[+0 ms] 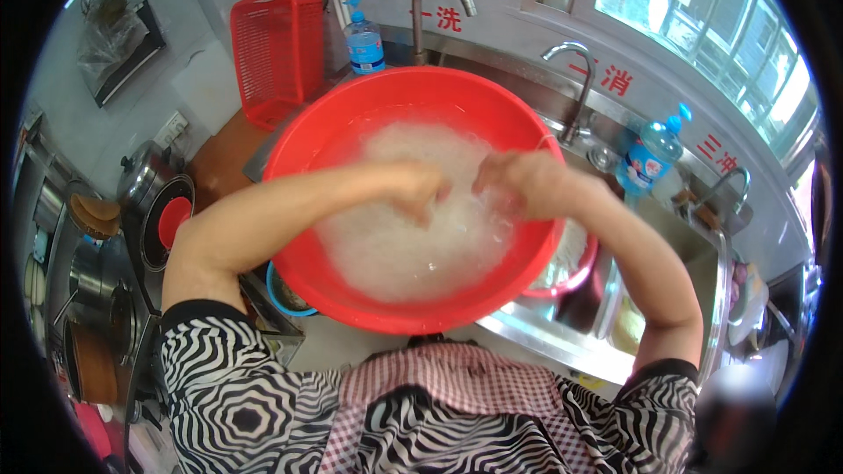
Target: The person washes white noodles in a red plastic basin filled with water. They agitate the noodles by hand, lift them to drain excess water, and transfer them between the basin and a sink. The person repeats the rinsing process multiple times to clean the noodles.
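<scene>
A large round red plastic basin (421, 316) stands before me on the sink. In it lies a broad pale, whitish mass of thin strands, perhaps noodles, in water (408, 257); blur leaves its exact kind unclear. My left hand (418, 189) is over the middle of this mass, its fingers bent downward and blurred. Close to the basin's right wall, my right hand (520, 184) has curled fingers at the mass, with some thin pale strands by its fingertips. Whether either hand grips anything is hard to tell.
Behind the basin rise a tall curved faucet (417, 20) and a blue soap bottle (365, 46). A red plastic basket (280, 59) stands at the back left. To the right are a second faucet (583, 92), another soap bottle (649, 158), and a pink basin (583, 270) in the steel sink.
</scene>
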`<state>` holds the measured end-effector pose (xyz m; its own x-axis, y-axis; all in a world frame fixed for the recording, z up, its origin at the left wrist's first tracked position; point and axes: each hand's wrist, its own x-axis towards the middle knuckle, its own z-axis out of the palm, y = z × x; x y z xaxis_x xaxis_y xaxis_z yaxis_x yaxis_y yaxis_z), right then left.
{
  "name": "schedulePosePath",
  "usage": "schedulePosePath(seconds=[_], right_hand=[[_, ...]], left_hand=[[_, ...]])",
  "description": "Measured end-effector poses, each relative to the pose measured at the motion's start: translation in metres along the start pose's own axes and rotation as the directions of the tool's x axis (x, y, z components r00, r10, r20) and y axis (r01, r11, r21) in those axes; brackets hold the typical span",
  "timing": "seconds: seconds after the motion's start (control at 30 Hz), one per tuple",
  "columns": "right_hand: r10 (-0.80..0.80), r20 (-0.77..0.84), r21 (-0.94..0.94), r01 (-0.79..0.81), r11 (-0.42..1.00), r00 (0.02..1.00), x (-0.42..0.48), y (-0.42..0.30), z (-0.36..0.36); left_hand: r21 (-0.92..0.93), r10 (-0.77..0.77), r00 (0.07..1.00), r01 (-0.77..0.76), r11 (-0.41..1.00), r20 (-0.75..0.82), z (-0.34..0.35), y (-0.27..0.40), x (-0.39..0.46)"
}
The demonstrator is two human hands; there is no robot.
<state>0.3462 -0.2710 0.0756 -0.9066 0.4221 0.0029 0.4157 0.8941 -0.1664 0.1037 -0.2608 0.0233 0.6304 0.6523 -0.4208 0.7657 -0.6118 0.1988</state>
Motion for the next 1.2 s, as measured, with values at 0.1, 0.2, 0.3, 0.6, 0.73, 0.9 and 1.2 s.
schedulePosePath(seconds=[0.1,0.2,0.3,0.6,0.73,0.9,1.2], right_hand=[[-0.196,0.301,-0.116,0.240,0.964,0.933,0.037,-0.008,0.051],[-0.119,0.447,-0.290,0.270,0.918,0.886,0.053,-0.018,0.085],[-0.029,0.568,-0.312,0.248,0.917,0.822,0.074,-0.004,0.129],[0.075,0.247,0.029,-0.085,0.996,0.966,0.109,0.056,0.158],[0.440,0.079,0.323,-0.440,0.838,0.895,0.114,0.058,0.116],[0.539,0.176,0.121,-0.561,0.819,0.824,0.116,0.081,0.094],[0.428,0.508,-0.127,-0.427,0.895,0.747,0.150,0.161,0.206]], left_hand=[[0.168,0.061,0.979,-0.094,0.981,0.196,0.042,0.022,-0.057],[0.298,0.171,0.983,-0.185,0.937,0.070,0.097,0.006,-0.061],[0.122,0.083,0.969,-0.113,0.986,0.233,0.147,-0.028,-0.025],[0.139,0.072,0.994,-0.083,0.987,0.080,0.084,-0.018,-0.010],[-0.089,0.053,0.967,-0.077,0.993,-0.249,0.061,-0.050,0.011],[-0.046,0.023,0.778,-0.067,0.997,-0.628,0.052,-0.119,0.019],[-0.467,-0.033,0.979,-0.065,0.882,-0.199,0.104,-0.221,0.046]])
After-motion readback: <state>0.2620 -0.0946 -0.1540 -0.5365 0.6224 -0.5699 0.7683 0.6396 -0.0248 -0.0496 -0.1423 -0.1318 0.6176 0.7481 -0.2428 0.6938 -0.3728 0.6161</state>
